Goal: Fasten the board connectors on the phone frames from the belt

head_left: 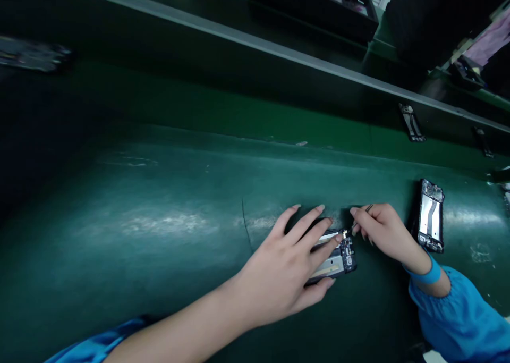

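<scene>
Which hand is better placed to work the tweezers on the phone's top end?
Right. The right hand already pinches the tweezers, tip at the phone top end. The left hand lies flat over the phone, pinning it.

left hand [285, 270] flat on an open phone frame [338, 256] on the green bench mat [159, 219], fingers spread over it. right hand [382, 230] pinches thin tweezers [360, 219], tip at the frame's top corner. second phone frame [431, 215] lies just right of that hand (blue sleeves on both arms).
</scene>
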Action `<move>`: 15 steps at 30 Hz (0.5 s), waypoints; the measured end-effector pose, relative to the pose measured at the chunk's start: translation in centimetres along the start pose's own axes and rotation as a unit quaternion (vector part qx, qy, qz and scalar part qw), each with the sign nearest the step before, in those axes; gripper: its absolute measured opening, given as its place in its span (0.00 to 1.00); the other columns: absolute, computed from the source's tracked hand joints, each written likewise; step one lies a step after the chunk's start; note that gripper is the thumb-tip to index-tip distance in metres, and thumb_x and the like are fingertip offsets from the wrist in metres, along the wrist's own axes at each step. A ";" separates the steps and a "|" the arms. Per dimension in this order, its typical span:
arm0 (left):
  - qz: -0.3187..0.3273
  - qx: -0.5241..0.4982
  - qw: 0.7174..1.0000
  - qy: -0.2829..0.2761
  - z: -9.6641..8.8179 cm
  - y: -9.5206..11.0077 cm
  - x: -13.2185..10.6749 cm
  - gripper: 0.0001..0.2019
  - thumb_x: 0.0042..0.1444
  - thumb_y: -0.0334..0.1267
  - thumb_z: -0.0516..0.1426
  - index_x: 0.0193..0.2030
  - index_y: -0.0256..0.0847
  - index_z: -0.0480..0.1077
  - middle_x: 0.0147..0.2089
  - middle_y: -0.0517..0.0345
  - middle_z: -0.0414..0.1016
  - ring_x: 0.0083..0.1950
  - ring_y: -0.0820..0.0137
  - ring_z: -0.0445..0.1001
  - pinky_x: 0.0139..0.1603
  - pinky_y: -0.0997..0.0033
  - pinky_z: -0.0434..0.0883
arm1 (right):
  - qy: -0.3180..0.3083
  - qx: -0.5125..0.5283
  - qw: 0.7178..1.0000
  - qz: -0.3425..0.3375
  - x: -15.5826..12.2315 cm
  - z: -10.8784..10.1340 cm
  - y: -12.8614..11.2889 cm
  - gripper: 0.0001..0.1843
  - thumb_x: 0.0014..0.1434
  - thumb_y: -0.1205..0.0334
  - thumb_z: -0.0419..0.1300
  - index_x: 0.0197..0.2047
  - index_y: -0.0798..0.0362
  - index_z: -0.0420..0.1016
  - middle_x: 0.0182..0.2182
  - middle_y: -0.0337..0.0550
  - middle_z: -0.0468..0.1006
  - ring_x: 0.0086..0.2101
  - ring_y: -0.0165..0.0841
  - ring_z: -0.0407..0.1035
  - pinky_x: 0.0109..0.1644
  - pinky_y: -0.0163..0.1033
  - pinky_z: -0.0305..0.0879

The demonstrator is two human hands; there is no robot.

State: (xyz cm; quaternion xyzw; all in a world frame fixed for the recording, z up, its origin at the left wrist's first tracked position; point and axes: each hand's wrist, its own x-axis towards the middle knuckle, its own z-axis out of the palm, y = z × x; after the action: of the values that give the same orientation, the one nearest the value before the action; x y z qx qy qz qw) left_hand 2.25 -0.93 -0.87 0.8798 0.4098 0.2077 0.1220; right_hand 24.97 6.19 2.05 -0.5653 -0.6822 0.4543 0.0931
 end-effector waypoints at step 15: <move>0.028 -0.005 1.000 0.010 -0.2 -0.3 0.0 0.23 0.64 0.54 0.55 0.60 0.48 0.73 0.65 0.50 0.69 0.67 0.49 0.63 0.68 0.42 0.55 | -0.265 0.048 0.951 0.150 1.7 -1.3 -1.5 0.20 0.61 0.66 0.56 0.18 0.56 0.76 0.14 0.39 0.74 0.12 0.23 0.63 0.15 0.23 0.59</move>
State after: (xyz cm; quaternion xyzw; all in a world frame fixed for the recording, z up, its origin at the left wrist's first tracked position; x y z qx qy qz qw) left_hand 2.00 -0.72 -0.84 0.8880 0.3856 0.2220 0.1164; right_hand 24.15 8.39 3.21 -0.5154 -0.5669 0.6287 -0.1332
